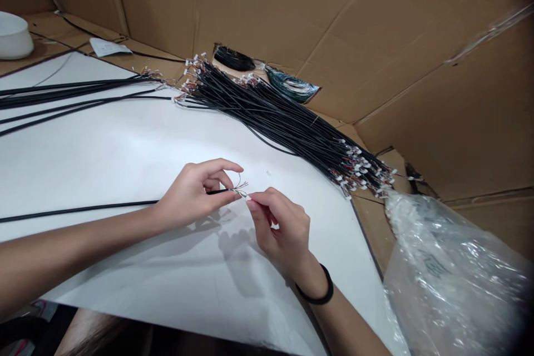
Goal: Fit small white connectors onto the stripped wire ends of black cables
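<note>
My left hand holds a black cable close to its stripped end, thumb and fingers around it and the index finger raised. Thin loose wires fan out from that end. Against them, my right hand pinches a small white connector between thumb and index finger. The connector is mostly covered by the fingertips, and I cannot tell which wires sit in it. The cable trails off to the left edge across the white table surface.
A large bundle of black cables with white connectors lies along the back. More cables lie at the left. A clear plastic bag stands at the right, a white bowl at the far left. Cardboard walls close off the back.
</note>
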`<state>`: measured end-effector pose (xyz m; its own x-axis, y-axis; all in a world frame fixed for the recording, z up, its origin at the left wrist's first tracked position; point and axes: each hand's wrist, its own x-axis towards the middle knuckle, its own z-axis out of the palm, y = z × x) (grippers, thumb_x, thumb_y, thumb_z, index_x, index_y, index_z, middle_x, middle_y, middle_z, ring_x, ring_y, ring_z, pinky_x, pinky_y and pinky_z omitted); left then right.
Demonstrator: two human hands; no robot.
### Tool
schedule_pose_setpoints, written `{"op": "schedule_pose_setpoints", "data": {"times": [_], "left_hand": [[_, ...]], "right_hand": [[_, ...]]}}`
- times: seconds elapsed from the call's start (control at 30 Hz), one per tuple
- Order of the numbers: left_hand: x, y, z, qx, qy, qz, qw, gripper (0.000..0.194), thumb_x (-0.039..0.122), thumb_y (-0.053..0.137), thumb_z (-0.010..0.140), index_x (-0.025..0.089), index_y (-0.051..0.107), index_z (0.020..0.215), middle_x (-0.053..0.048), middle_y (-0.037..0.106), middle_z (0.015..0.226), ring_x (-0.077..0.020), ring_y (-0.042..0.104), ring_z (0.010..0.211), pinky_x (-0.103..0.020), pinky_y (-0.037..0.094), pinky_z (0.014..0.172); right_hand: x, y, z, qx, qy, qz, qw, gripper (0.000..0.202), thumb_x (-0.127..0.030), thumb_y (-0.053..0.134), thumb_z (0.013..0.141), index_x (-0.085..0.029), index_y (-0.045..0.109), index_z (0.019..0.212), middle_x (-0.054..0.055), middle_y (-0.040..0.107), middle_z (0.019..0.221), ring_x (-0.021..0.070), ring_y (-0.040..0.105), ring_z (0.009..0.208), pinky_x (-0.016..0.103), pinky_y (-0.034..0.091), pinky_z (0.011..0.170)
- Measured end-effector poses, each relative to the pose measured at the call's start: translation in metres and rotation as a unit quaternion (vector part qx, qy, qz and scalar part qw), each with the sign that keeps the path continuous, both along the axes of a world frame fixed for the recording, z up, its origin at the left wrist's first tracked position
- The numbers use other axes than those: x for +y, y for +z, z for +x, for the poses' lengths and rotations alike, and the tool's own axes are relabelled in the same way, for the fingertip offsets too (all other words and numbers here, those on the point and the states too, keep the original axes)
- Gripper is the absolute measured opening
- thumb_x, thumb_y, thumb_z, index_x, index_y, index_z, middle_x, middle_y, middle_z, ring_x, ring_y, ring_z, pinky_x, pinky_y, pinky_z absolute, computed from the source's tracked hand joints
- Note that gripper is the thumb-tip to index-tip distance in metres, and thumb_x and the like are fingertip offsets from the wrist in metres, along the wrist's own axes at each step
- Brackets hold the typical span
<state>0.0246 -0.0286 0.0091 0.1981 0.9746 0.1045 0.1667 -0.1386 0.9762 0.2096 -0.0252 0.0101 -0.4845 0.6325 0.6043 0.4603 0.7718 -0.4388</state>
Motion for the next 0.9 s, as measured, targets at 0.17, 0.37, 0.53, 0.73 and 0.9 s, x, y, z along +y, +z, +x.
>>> {"op": "schedule_pose_setpoints", "data": {"times": [0.17, 0.37, 0.53, 0.73, 0.9], "left_hand": [[0.0007, 0.0022, -0.0009, -0.016, -0.008, 0.015, 1.000, 0.036, 0.017, 0.063, 0.074, 0.013, 0.058, 0.110, -0.002, 0.066, 0.078, -0.0107, 0.059, 0.065, -0.021, 0.047, 0.060], [-0.0002, 0.0036, -0.0023, -0.036, -0.021, 0.040, 0.998, 0.031, 0.019, 0.057, 0.079, 0.011, 0.057, 0.110, -0.003, 0.067, 0.076, -0.0136, 0.064, 0.070, -0.022, 0.049, 0.061], [0.0008, 0.0017, -0.0011, -0.032, -0.009, 0.047, 0.998, 0.026, 0.018, 0.056, 0.081, 0.010, 0.062, 0.106, -0.003, 0.066, 0.074, -0.0118, 0.060, 0.066, -0.021, 0.047, 0.059], [0.0001, 0.0012, -0.0002, -0.009, 0.004, 0.090, 0.996, 0.022, 0.019, 0.055, 0.082, 0.010, 0.069, 0.096, -0.008, 0.068, 0.082, -0.0135, 0.060, 0.069, -0.022, 0.045, 0.056], [0.0022, -0.0021, 0.0000, -0.004, 0.005, 0.087, 0.996, 0.023, 0.019, 0.056, 0.081, 0.010, 0.068, 0.098, -0.008, 0.068, 0.082, -0.0121, 0.057, 0.064, -0.022, 0.044, 0.054]], "right_hand": [[-0.0014, 0.0014, -0.0013, 0.070, -0.002, -0.102, 0.992, 0.007, -0.015, 0.053, 0.088, -0.019, 0.058, 0.085, -0.002, 0.048, 0.062, 0.0108, 0.039, 0.050, 0.025, 0.033, 0.047], [-0.0015, 0.0057, -0.0039, 0.169, -0.029, -0.322, 0.931, 0.018, -0.029, 0.059, 0.086, -0.018, 0.058, 0.100, -0.004, 0.050, 0.064, 0.0085, 0.039, 0.047, 0.023, 0.033, 0.045], [-0.0007, 0.0053, -0.0036, 0.190, -0.021, -0.367, 0.910, 0.026, -0.030, 0.061, 0.084, -0.016, 0.060, 0.106, -0.005, 0.049, 0.066, 0.0073, 0.037, 0.048, 0.023, 0.030, 0.045], [-0.0006, 0.0055, -0.0032, 0.194, -0.004, -0.372, 0.908, 0.025, -0.028, 0.061, 0.085, -0.015, 0.061, 0.106, -0.005, 0.049, 0.066, 0.0067, 0.037, 0.049, 0.022, 0.030, 0.046], [-0.0015, 0.0045, -0.0033, 0.189, 0.013, -0.347, 0.919, 0.025, -0.023, 0.061, 0.085, -0.017, 0.060, 0.109, -0.005, 0.048, 0.065, 0.0068, 0.037, 0.049, 0.021, 0.031, 0.045]]}}
